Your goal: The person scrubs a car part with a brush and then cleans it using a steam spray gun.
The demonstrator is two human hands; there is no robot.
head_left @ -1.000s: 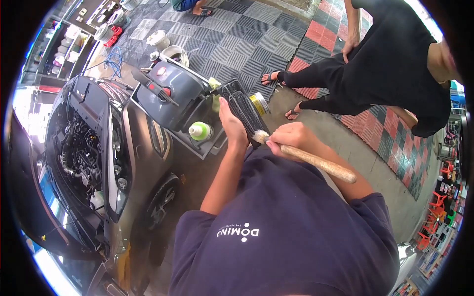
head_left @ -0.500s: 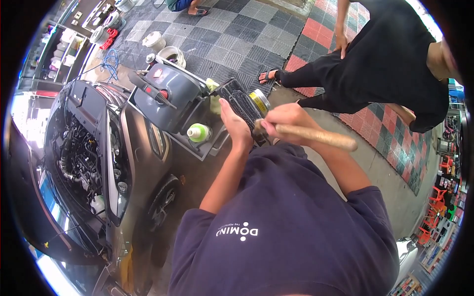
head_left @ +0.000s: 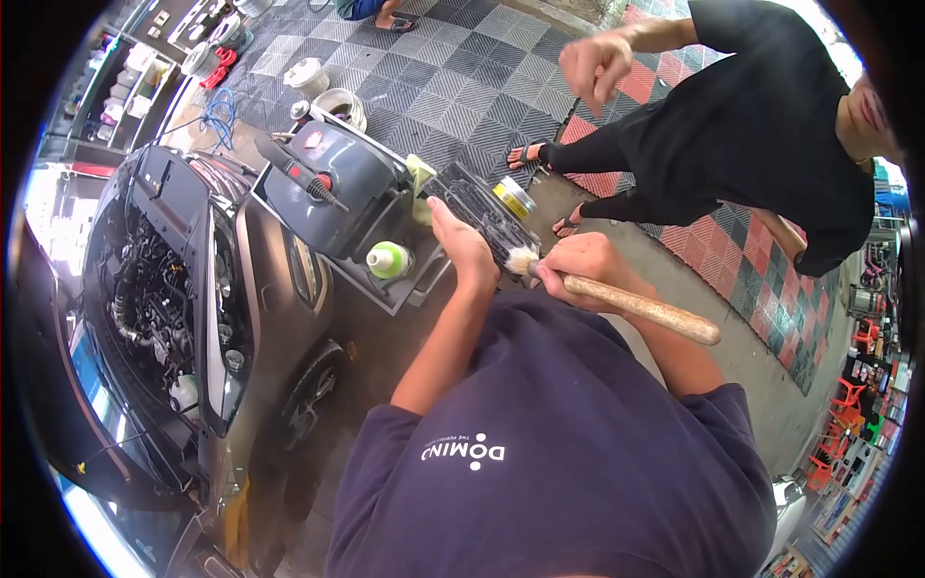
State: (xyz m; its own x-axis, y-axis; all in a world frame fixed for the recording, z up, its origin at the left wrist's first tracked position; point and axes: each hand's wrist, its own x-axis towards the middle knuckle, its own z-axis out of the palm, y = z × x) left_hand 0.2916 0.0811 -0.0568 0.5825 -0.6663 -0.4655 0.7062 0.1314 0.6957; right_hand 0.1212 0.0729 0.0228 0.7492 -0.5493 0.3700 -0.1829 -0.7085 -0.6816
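My right hand (head_left: 584,262) is closed around a brush (head_left: 641,310) with a thick wooden handle and pale bristles. The bristles touch or sit just above the near end of a black ribbed plastic part (head_left: 477,207). Along the left side of that part lies my left hand (head_left: 464,246), its thumb side up; it appears to grip the edge, with most fingers hidden underneath. Just beyond the part's right side shows a round tin (head_left: 514,198) with a yellow label. A white-and-green bottle (head_left: 388,258) stands left of my left hand.
A grey machine (head_left: 332,183) on a cart stands ahead to the left, near buckets (head_left: 339,109). A car (head_left: 255,318) with its bonnet up is at left. A person in black (head_left: 761,125) stands close at right on tiled mats (head_left: 462,58); another crouches at the top.
My right hand and the brush have shifted slightly right and nearer my body, showing the bristles. The person in black has raised one hand forward.
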